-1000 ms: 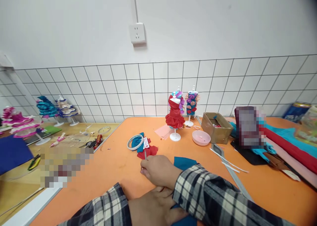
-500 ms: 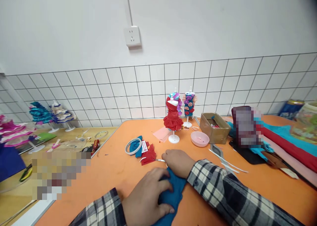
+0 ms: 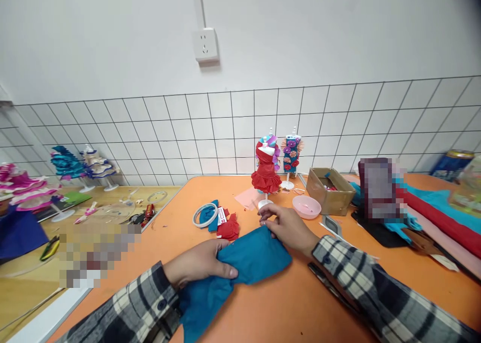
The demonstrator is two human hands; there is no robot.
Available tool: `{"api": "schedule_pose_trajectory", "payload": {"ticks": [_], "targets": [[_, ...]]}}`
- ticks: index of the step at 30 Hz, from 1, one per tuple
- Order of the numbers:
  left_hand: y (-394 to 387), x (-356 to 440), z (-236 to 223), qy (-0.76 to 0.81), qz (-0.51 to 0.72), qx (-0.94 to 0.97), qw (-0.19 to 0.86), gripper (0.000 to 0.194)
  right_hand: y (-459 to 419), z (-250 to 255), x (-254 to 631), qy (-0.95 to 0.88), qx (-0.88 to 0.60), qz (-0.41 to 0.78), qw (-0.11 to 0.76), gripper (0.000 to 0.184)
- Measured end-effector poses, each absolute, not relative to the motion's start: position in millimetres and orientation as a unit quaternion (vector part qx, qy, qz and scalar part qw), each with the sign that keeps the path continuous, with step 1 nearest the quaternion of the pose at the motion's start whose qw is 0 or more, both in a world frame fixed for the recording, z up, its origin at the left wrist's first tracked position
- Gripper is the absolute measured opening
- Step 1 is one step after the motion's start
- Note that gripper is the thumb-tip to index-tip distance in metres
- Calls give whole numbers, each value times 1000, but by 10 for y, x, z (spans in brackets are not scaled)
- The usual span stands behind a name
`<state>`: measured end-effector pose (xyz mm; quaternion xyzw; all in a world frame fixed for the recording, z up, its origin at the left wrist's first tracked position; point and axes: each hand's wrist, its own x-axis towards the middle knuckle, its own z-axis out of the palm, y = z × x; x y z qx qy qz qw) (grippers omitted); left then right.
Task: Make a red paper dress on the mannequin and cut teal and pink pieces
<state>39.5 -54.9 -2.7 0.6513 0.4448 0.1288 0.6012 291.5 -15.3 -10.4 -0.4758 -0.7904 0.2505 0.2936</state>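
Observation:
A piece of teal cloth [image 3: 255,258] is lifted off the orange table and spans both my hands, its lower end hanging toward the front. My left hand [image 3: 201,263] grips it near the middle, thumb on top and fingers behind. With bent fingers, my right hand [image 3: 287,228] pinches the cloth's upper right edge. Something thin and pale pokes out by those fingertips, too small to name for sure. Just beyond my left hand lie a red cloth scrap [image 3: 228,227] and a white ring [image 3: 205,216] resting over teal scraps.
Behind my hands stand a small dress form in a red dress [image 3: 266,170] and another in a flowered dress [image 3: 291,155]. A pink bowl [image 3: 306,207], a cardboard box [image 3: 330,195] and a phone [image 3: 378,188] are to the right, with fabric rolls [image 3: 432,218] beyond.
The teal cloth has come up from the table into both hands. My left hand went from lying flat on it to gripping it; my right hand moved right and back to its edge.

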Motion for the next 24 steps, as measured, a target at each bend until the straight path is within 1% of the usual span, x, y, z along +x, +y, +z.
{"api": "schedule_pose_trajectory", "payload": {"ticks": [2, 3, 6, 8, 9, 10, 11, 13, 14, 15, 16, 17, 20, 24], "targets": [[-529, 338, -29, 395, 118, 586, 698, 38, -181, -110, 2981, -735, -459, 356, 349, 26], [-523, 313, -32, 385, 105, 561, 726, 37, -193, -114, 3015, -711, -458, 379, 375, 27], [-496, 268, -53, 392, 100, 496, 768, 35, -203, -120, 3113, -658, -475, 386, 439, 28], [-465, 261, -67, 423, 170, 455, 765, 34, -198, -117, 3175, -616, -451, 458, 455, 35], [-447, 262, -69, 437, 221, 434, 756, 35, -197, -113, 3204, -599, -420, 516, 446, 38], [-431, 264, -66, 446, 272, 415, 745, 36, -201, -107, 3231, -589, -381, 577, 417, 41], [-419, 267, -58, 448, 310, 401, 736, 39, -209, -101, 3254, -587, -341, 637, 365, 43], [-412, 276, -29, 440, 346, 396, 728, 47, -234, -92, 3286, -591, -268, 732, 208, 46], [-419, 285, -11, 434, 348, 405, 726, 50, -249, -91, 3291, -592, -242, 758, 129, 47], [-432, 297, 8, 429, 343, 418, 724, 51, -264, -93, 3290, -592, -226, 771, 67, 47], [-451, 312, 26, 422, 333, 434, 723, 50, -278, -96, 3281, -592, -219, 775, 30, 47], [-474, 330, 42, 412, 321, 448, 725, 49, -291, -98, 3268, -591, -216, 777, 17, 45], [-539, 383, 69, 387, 276, 482, 736, 42, -331, -82, 3211, -579, -215, 786, 22, 44], [-587, 415, 35, 393, 255, 502, 727, 43, -397, -1, 3139, -595, -245, 765, -3, 45]]}}
